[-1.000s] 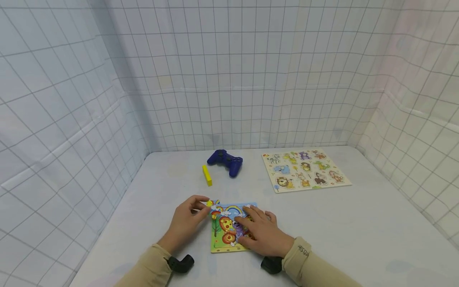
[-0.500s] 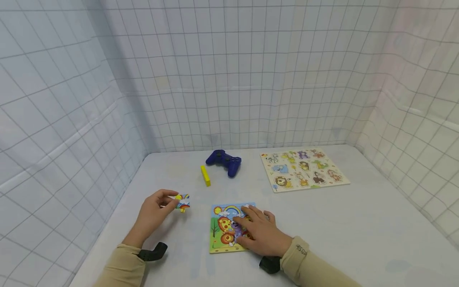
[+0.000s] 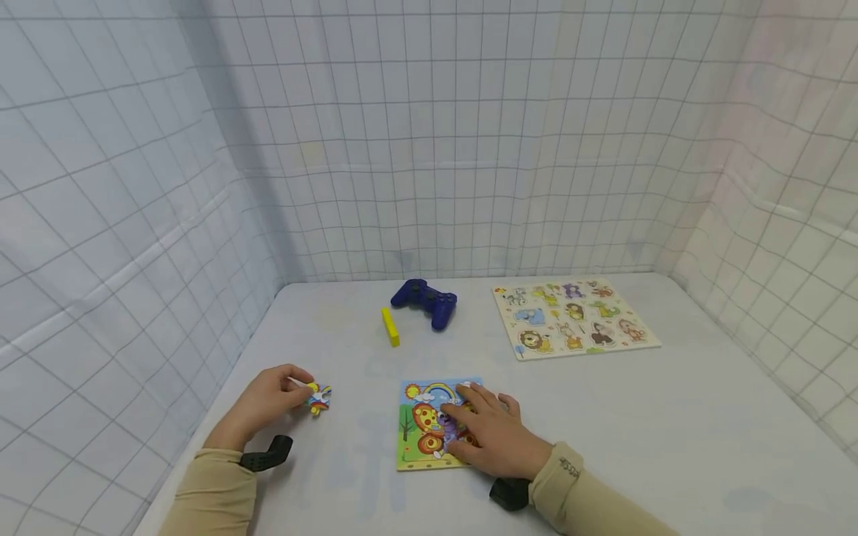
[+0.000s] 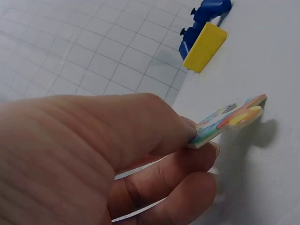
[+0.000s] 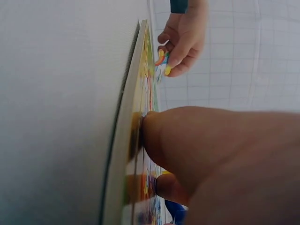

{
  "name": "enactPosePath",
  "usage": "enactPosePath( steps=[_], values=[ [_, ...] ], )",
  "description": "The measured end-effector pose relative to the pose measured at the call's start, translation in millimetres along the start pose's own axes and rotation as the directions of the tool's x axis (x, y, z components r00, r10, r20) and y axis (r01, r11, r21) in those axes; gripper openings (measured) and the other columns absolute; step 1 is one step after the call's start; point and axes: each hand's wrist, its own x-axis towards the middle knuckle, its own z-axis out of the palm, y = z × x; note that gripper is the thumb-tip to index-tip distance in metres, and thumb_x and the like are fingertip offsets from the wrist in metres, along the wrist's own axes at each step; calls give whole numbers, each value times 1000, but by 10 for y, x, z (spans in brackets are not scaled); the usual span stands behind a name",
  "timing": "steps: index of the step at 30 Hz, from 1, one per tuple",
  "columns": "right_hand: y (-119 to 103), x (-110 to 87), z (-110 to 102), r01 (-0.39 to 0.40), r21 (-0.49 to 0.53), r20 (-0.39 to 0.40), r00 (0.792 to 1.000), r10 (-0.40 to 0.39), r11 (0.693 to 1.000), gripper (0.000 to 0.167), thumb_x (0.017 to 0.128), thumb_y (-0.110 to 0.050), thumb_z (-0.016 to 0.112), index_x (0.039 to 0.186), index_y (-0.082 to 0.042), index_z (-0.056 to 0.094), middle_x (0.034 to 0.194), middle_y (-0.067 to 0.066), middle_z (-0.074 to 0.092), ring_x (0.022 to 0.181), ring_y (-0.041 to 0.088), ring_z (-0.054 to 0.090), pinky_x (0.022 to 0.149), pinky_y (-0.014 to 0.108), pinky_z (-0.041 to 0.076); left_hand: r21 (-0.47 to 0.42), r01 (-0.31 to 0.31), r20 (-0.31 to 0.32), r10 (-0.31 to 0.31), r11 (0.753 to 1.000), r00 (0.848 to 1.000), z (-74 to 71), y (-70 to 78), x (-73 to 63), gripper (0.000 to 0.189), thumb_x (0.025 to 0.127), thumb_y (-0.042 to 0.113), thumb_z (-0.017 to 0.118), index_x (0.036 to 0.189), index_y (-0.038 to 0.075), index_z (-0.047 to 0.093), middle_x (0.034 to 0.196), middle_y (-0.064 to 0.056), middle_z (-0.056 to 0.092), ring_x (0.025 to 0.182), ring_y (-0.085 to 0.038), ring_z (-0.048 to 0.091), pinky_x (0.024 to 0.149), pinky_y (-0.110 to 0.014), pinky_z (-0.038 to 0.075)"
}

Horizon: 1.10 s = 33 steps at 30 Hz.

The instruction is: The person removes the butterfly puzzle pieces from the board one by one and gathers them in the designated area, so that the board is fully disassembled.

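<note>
Between thumb and fingers, my left hand (image 3: 263, 403) pinches a small jigsaw piece (image 3: 320, 399) printed with a rainbow and yellow parts. The left wrist view shows this piece (image 4: 225, 123) tilted just over the table, its shadow beneath it. To the right lies a square picture puzzle (image 3: 410, 435) with a butterfly, sun, rainbow and tree. My right hand (image 3: 497, 439) rests on its right half with fingers spread, covering part of the picture. In the right wrist view, thumb and fingertips press on the flat puzzle (image 5: 146, 89).
A yellow block (image 3: 391, 327) lies behind the puzzle, near a blue game controller (image 3: 424, 301). Farther right is a pale animal puzzle board (image 3: 575, 318). Gridded white cloth walls (image 3: 429, 149) stand at the back and both sides of the table.
From the puzzle's top left corner, my left hand has carried the jigsaw piece left across the table and lowered it. My right hand stays in place on the puzzle.
</note>
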Motion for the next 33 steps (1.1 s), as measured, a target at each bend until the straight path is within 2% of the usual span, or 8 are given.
enactPosePath(
  steps=[6, 19, 27, 33],
  values=[
    [-6, -6, -9, 8, 1, -5, 1000, -8, 1000, 60, 102, -59, 52, 155, -31, 46, 168, 9, 28, 156, 36, 21, 112, 71, 16, 32, 45, 2, -45, 998, 999, 16, -21, 24, 30, 93, 17, 67, 119, 2, 66, 93, -5, 72, 77, -17, 63, 68, -33, 49],
    [-15, 1, -20, 3, -12, -11, 1000, -3, 1000, 60, 101, -60, 53, 154, -31, 48, 167, 8, 30, 155, 36, 23, 112, 71, 17, 109, 97, -20, -95, 989, 995, 70, -32, 70, 34, 94, 29, 72, 115, 4, 65, 96, -6, 70, 78, -16, 62, 67, -32, 47],
    [-7, 7, -15, 7, -17, -12, 1000, -7, 1000, 61, 101, -61, 53, 154, -31, 48, 167, 9, 31, 155, 37, 24, 111, 72, 17, 179, 88, -72, -76, 980, 995, 132, 84, 19, 26, 92, 28, 74, 102, 8, 61, 88, -5, 70, 75, -19, 59, 65, -32, 45],
    [-2, 1, -6, 6, -15, -9, 1000, -6, 1000, 61, 101, -62, 52, 154, -32, 48, 168, 8, 30, 156, 36, 23, 112, 71, 17, 227, 79, -104, -57, 971, 993, 179, 97, 9, 29, 91, 29, 77, 99, 7, 59, 91, -8, 68, 77, -22, 59, 66, -34, 45]
  ],
)
